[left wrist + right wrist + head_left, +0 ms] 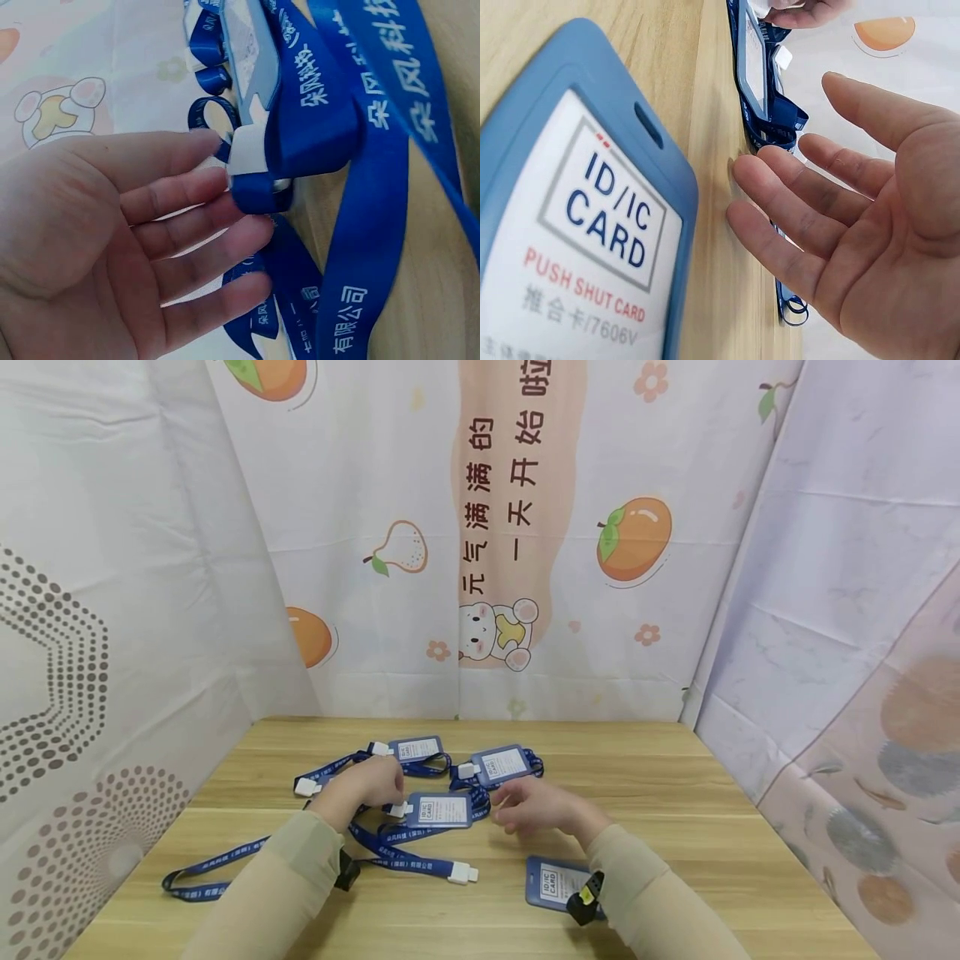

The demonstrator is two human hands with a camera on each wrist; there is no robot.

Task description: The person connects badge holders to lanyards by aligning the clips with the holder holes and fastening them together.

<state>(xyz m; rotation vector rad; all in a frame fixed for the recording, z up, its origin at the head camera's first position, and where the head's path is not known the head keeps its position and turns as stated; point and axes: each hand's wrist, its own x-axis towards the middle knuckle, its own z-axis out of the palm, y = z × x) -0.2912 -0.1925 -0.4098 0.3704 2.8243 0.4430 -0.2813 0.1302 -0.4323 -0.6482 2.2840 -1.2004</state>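
My left hand (375, 781) is over the white clip (249, 148) of a blue ID card holder (441, 810) lying mid-table. In the left wrist view its fingers are loosely bent, with thumb and fingertips close beside the clip and a blue lanyard (315, 142); contact is hard to make out. Just right of that holder, my right hand (536, 806) hovers with relaxed, spread fingers and holds nothing. Below the right wrist lies another card holder (592, 195), its slot bare of any clip; the wrist strap partly covers it in the head view.
Farther back lie two more card holders, one at the left (417, 749) and one at the right (504, 766), with lanyards bunched around them. A lanyard with a free white clip (462, 872) stretches across the front left. Printed curtains (360, 610) surround the wooden table (637, 760).
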